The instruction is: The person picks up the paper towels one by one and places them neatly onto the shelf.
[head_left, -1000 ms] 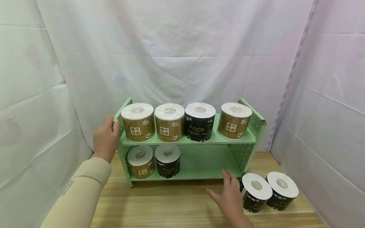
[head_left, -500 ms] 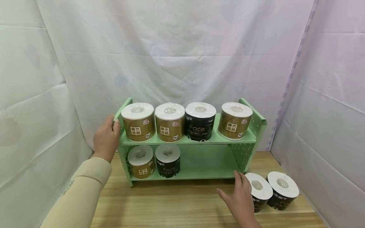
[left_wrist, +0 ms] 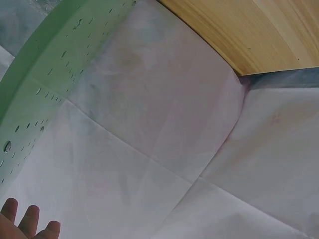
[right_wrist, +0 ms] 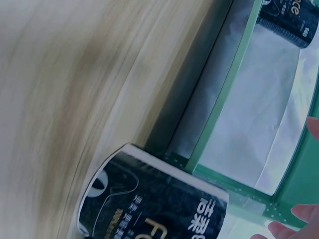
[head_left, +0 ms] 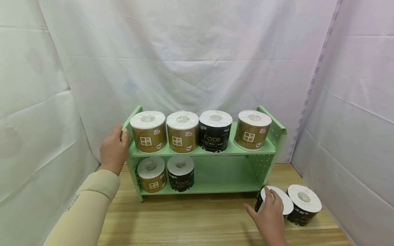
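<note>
My left hand grips the left side panel of a green two-tier shelf, with the thumb by its upper edge. Several fingertips show below that panel in the left wrist view. My right hand spreads over a black-wrapped toilet roll, thumb apart on its left, partly hiding it. Contact with the roll cannot be told. In the right wrist view, this black toilet roll stands by the shelf's lower corner. A second black toilet roll stands just right of it on the wooden table.
Gold toilet rolls and one black toilet roll line the upper tier, a gap left of the rightmost. Below, one gold roll and one black roll stand at the left. White cloth surrounds the table.
My right hand has moved rightward from beside the nearer loose black toilet roll to over it. My left hand and the rolls have stayed in place.
</note>
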A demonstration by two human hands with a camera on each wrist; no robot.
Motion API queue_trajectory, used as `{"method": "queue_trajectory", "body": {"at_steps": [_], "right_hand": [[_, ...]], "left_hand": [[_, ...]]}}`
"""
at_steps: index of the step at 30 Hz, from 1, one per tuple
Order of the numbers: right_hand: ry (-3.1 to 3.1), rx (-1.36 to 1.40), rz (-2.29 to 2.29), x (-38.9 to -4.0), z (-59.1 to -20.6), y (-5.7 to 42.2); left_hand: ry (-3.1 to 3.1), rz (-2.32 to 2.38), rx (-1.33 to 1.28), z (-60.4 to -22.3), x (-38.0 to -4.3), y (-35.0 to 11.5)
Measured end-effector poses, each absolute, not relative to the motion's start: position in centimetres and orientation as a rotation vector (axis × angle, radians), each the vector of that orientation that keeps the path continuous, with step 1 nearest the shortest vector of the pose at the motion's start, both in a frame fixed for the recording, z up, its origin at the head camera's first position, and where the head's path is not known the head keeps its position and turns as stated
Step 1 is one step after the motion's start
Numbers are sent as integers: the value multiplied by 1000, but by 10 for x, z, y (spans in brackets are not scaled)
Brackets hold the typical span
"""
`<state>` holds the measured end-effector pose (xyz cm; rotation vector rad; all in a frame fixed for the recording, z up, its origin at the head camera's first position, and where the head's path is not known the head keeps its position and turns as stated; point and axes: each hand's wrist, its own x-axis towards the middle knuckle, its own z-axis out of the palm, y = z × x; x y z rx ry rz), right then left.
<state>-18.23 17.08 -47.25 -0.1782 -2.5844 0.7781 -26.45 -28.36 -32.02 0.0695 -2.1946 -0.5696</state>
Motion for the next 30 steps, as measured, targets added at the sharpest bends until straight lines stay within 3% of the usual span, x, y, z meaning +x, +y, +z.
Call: {"method": "queue_trajectory", "body": {"at_steps": [30], "right_hand": [[-2504, -382, 804, -178, -487, 206]], "left_hand": [[-2245, -596, 92, -319, -263, -283]]}}
